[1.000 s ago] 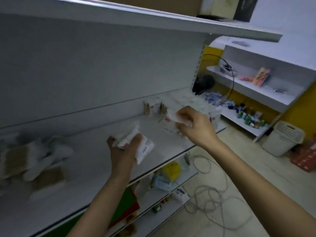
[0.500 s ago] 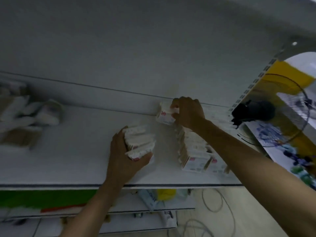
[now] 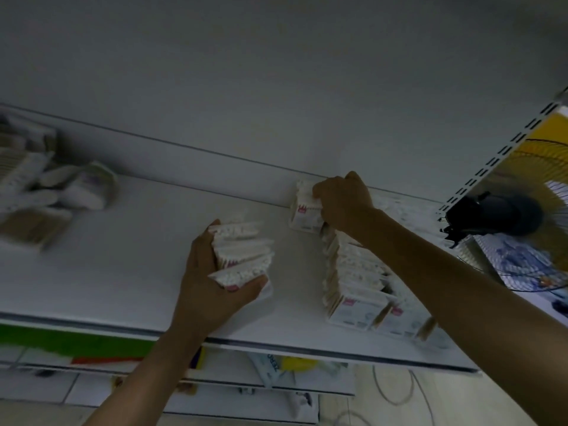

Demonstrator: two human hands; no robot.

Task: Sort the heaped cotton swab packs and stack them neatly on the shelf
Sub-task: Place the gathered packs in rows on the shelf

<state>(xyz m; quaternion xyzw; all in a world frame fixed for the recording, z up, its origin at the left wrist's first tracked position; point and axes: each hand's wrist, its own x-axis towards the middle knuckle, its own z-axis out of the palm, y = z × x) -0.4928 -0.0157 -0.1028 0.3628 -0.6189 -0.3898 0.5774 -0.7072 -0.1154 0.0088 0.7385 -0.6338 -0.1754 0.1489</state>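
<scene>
Only one view is given, taken by a wide-angle camera worn on the head. The shelf [image 3: 129, 290] is looked at from the front and above, close by, facing forward and down. Its back panel [image 3: 276, 87] fills the upper frame. Lower shelves [image 3: 92, 385] and floor [image 3: 445, 395] are seen beneath its front edge.

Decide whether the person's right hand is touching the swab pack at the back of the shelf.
Touching. The head view shows the right hand gripping the swab pack, with its fingers curled over the pack's top edge and no gap between them.
</scene>
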